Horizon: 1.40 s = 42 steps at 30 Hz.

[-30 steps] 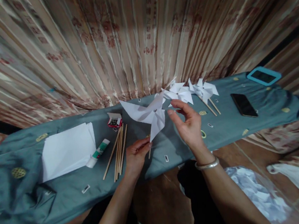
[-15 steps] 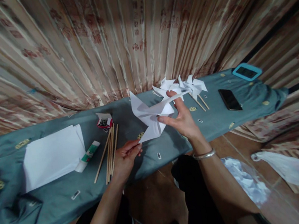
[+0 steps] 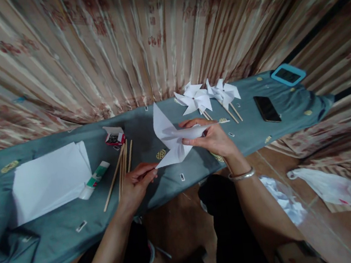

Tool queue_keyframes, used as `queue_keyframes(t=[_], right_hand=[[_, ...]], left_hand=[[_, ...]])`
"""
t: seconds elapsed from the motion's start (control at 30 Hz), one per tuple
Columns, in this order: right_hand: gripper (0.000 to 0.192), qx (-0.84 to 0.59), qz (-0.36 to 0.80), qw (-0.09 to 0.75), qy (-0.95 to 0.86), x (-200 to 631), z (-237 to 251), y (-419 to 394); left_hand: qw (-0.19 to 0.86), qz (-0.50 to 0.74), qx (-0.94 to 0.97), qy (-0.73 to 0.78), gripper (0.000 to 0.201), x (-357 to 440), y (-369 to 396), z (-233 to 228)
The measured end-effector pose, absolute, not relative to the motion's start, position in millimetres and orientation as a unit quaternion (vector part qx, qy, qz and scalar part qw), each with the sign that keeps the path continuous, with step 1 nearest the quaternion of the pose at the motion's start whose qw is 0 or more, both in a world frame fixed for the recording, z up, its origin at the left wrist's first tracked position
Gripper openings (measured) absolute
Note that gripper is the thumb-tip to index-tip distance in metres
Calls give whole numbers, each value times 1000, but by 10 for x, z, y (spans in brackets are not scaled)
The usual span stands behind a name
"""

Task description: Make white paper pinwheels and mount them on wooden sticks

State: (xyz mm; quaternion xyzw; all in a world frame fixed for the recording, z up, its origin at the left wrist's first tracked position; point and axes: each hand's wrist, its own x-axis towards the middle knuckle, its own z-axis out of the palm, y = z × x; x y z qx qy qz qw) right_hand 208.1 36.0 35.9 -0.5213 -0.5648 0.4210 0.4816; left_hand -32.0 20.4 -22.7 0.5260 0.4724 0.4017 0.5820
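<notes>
Head view: white paper pinwheel (image 3: pixel 173 144), curved and sharp-tipped, in the narrow pinch of both hands (image 3: pixel 136 187) (image 3: pixel 217 138).

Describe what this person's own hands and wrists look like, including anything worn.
The left hand and right hand are both ungloved. A slim, shiny silver-coloured bangle circles the right wrist. No sleeve shows at either wrist.

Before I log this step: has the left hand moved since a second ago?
Yes. The left hand has moved leftward in view, toward the wooden sticks: it was clear of them, and now covers some lower ends.
</notes>
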Motion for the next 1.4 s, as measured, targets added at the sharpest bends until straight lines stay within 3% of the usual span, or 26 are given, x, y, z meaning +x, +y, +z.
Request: queue_keyframes(t=[0.7, 1.4], right_hand=[[40, -521, 500, 463, -514, 2107, 254, 374], [43, -520, 485, 483, -511, 2051, 162, 411]], left_hand=[[577, 382, 549, 468, 16, -387, 201, -271], [553, 410, 553, 469, 16, -384, 157, -331]])
